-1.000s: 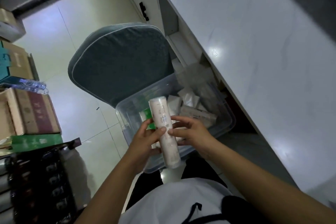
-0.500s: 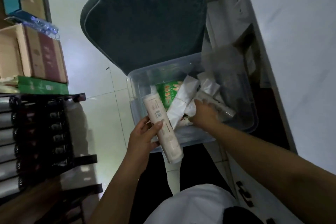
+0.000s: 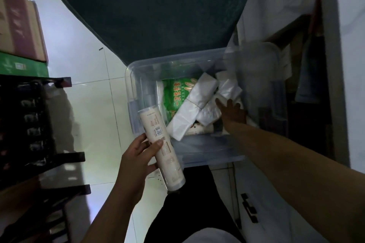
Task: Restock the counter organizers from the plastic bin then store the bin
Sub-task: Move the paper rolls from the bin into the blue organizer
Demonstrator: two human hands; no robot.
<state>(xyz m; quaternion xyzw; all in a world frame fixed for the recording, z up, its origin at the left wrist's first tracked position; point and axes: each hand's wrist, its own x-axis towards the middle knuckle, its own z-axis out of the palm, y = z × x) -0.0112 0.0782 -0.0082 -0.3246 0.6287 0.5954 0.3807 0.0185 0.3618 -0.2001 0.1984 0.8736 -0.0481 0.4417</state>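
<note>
Closest to the camera, the left hand [image 3: 136, 161] is closed around a long tube of stacked cups [image 3: 161, 145]. The fingers [image 3: 138, 145] and the thumb wrap its middle. The tube is tilted, with its top end over the near left corner of the plastic bin [image 3: 177, 61] and its bottom end sticking out past the hand, toward the person's dark trousers [image 3: 197, 199].

A little farther away, the right arm reaches over the near edge of the bin. The right hand [image 3: 232, 111] is down inside it, by the right side, with the fingers spread. The fingertips touch white wrapped packs [image 3: 194, 104]. I cannot tell if the hand has hold of anything.

The clear bin sits on the near edge of a dark green seat cushion [image 3: 150, 8]. In the bin, a green packet [image 3: 174, 92] lies flat by the left side. The white packs lean over it in the middle. A brown and white tube [image 3: 199, 129] lies by the near edge, partly under the packs.

On the far left, cardboard boxes [image 3: 19, 23] stand on the pale tiled floor [image 3: 87, 69], with a dark rack [image 3: 29, 124] closer in. On the right is a white counter [image 3: 351, 45].
</note>
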